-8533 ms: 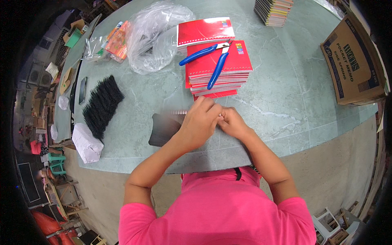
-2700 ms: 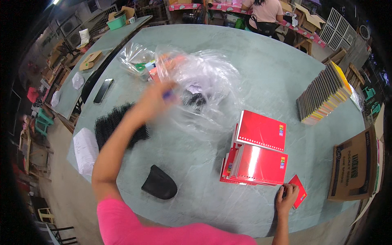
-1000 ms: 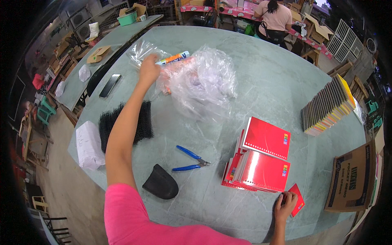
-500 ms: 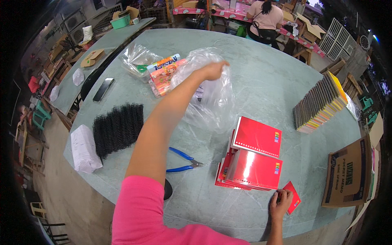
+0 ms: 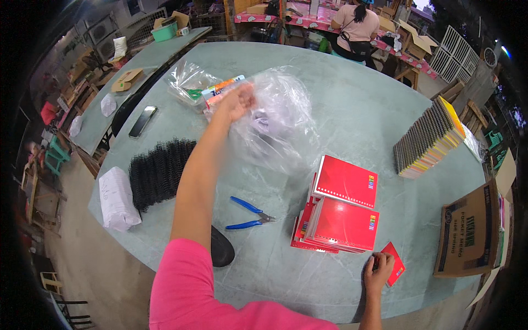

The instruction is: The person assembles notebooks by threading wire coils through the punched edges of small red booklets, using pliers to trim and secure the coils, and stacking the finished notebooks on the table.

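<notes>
While your left hand (image 5: pixel 241 103) reaches to the clear crumpled plastic bag (image 5: pixel 286 102) on the grey-green marbled worktop (image 5: pixel 352 99), your half-curled right hand (image 5: pixel 378 270) lies beside the thin red notebook (image 5: pixel 397 265), neither grip readable, the bag likely calling for a light pinch.

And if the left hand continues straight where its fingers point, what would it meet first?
Probably the clear plastic bag, just ahead of the left hand; depth is unclear, so they may be touching.

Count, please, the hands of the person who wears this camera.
2. The left hand is at the clear plastic bag, by the colourful packet; the right hand is at the lone red booklet, near the red notebooks. Neither is hidden.
</notes>
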### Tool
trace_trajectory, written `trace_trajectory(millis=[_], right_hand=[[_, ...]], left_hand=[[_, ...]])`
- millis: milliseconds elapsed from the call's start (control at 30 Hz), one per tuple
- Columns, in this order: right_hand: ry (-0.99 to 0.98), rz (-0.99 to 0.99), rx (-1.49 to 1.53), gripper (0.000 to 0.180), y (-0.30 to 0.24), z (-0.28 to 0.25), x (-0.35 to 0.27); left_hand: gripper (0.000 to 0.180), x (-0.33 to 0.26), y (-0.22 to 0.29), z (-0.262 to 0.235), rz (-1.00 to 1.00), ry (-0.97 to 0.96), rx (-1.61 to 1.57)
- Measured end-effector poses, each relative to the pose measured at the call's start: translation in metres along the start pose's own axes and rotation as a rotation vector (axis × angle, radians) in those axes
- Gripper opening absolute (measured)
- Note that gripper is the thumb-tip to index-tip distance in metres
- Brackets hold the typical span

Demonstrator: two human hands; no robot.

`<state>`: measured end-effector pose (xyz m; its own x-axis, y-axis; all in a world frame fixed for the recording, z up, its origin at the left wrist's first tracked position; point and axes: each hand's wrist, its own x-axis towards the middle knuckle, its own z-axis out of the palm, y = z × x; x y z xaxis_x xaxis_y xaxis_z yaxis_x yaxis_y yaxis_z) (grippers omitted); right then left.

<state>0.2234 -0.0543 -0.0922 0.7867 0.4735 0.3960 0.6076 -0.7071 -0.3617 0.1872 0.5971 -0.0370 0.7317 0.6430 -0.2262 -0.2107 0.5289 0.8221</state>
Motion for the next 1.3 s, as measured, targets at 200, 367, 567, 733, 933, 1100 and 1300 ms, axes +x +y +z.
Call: trace_trajectory(millis=[200, 367, 567, 733, 933, 1100, 1300], right_hand=[[-0.001, -0.01, -0.021, 0.014, 0.007, -0.004, -0.005], [0.039, -0.009, -0.01, 0.014, 0.005, -0.002, -0.009], [-0.008, -0.034, 0.021, 0.012, -0.002, 0.0, 0.002], [0.029, -0.029, -0.021, 0.013, 0.003, -0.004, -0.004], [0.026, -0.013, -0.027, 0.014, 0.001, -0.002, -0.006], [0.02, -0.018, -0.021, 0.014, -0.002, -0.001, -0.004], [-0.077, 0.031, 0.291, 0.009, 0.005, -0.004, -0.003]], left_hand=[[0.025, -0.03, -0.017, 0.056, 0.335, 0.178, 1.441], [0.023, -0.067, 0.001, 0.101, 0.708, 0.121, 1.578], [0.032, -0.103, -0.07, 0.11, 0.906, -0.461, 1.414], [0.023, -0.174, -0.022, 0.131, 0.952, -0.299, 1.26], [0.045, -0.299, -0.026, 0.02, 0.008, -0.838, 2.031], [0.052, -0.329, -0.063, -0.031, -0.042, -0.583, 1.72], [0.041, -0.316, -0.066, -0.043, -0.117, -0.758, 1.698]])
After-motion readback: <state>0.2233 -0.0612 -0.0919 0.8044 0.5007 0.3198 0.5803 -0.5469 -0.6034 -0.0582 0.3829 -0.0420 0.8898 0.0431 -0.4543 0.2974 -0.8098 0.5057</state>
